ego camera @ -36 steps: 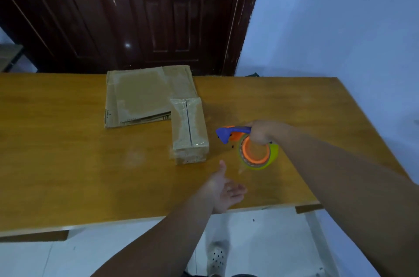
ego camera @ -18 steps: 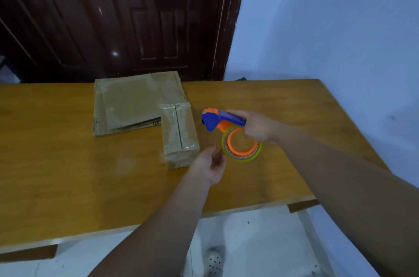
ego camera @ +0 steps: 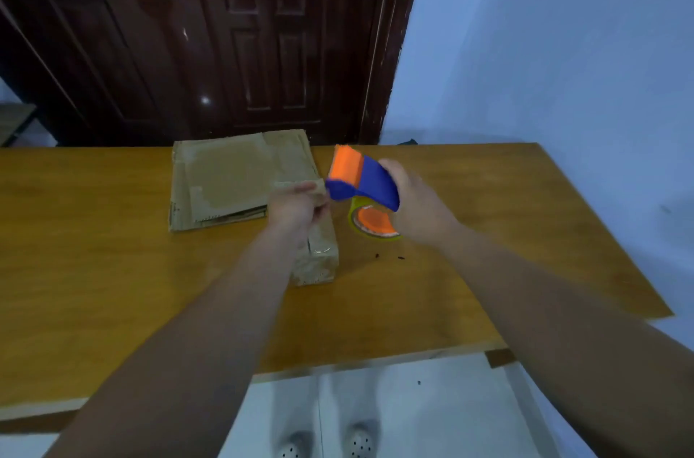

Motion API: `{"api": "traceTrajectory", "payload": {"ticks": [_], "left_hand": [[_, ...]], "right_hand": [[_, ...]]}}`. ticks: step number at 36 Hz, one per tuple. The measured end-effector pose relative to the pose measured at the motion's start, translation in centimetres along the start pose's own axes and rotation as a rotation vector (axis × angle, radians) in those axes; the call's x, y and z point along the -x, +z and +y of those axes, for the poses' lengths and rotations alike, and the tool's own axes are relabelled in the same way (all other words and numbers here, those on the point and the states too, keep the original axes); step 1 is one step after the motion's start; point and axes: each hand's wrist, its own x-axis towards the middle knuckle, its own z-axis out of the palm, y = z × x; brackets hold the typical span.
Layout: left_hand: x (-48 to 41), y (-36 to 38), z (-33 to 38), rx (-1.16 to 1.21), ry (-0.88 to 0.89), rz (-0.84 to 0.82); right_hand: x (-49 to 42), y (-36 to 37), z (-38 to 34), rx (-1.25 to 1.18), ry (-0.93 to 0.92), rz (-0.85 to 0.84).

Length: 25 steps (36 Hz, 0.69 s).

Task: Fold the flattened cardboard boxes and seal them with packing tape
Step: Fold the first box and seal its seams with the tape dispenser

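Observation:
A small folded cardboard box (ego camera: 319,262) lies on the wooden table (ego camera: 94,270), its top seam taped. Behind it rests a stack of flattened cardboard boxes (ego camera: 233,176). My right hand (ego camera: 420,206) grips the blue and orange tape dispenser (ego camera: 360,180), lifted above the table to the right of the small box, its yellow-green tape roll (ego camera: 370,228) hanging below. My left hand (ego camera: 296,206) is over the small box, fingers curled and pinched together at the dispenser's front edge; whether tape is between them is too blurred to tell.
A dark wooden door (ego camera: 225,37) stands behind the table, and a blue wall (ego camera: 544,44) is at the right. The table's near edge runs across the bottom, with white floor and my shoes (ego camera: 326,446) below it. Small dark specks (ego camera: 390,255) lie near the dispenser.
My right hand lifted the tape dispenser off the table and tilted it up. My left hand rose from near the table's front edge to the dispenser's front, fingers closing.

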Motion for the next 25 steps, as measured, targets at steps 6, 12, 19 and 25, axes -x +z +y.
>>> {"api": "traceTrajectory", "payload": {"ticks": [6,12,19,25], "left_hand": [[0.2,-0.6,2.9,-0.177,0.169,-0.034],[-0.6,-2.3,3.5,0.011,-0.016,-0.003],[-0.8,-1.8,5.2,-0.207,0.189,0.006],[-0.2,-1.1,5.0,-0.39,0.345,0.03]], "right_hand": [[0.3,0.7,0.5,0.116,0.005,0.06],[0.0,0.3,0.2,-0.208,-0.051,0.197],[0.3,1.6,0.9,0.18,-0.068,0.147],[0.7,1.8,2.4,0.372,-0.003,0.112]]}}
